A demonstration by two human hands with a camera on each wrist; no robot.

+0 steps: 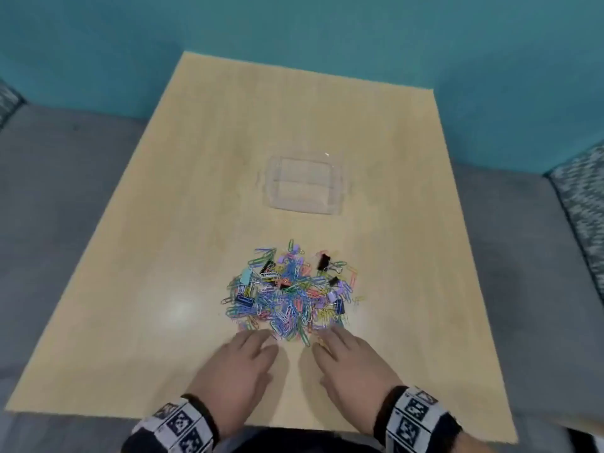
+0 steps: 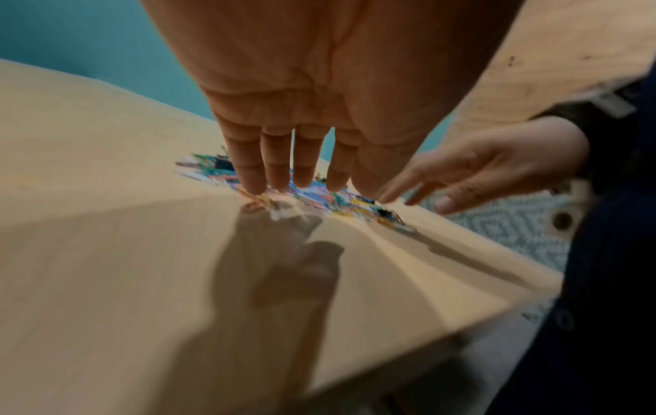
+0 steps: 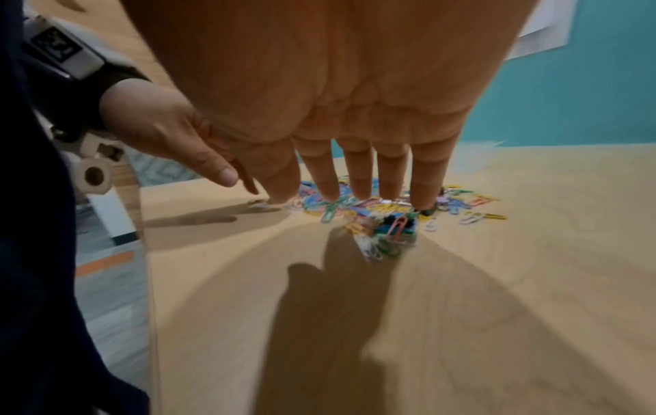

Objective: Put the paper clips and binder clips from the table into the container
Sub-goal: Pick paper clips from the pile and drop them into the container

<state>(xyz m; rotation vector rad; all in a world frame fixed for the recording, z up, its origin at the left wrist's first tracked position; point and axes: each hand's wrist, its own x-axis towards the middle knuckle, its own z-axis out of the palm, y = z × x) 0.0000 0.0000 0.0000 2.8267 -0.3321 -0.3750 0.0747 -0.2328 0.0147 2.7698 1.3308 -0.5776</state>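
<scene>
A heap of coloured paper clips and binder clips [image 1: 291, 295] lies in the middle of the wooden table [image 1: 163, 256]. Behind it stands a clear plastic container [image 1: 305, 186], nothing visible inside. My left hand [image 1: 242, 364] reaches palm down toward the heap's near left edge, fingers straight; its fingertips [image 2: 284, 182] hover just above the clips [image 2: 319, 196]. My right hand [image 1: 346, 361] lies mirrored at the near right edge, fingers [image 3: 358, 185] straight over the clips [image 3: 376, 213]. Neither hand holds anything.
The table stands on grey carpet [image 1: 65, 191] before a teal wall [image 1: 327, 27]. Patterned cushions [image 1: 585, 204] show at the right edge. Bare tabletop lies to the left and right of the heap. Both wrists carry black-and-white marker bands [image 1: 415, 416].
</scene>
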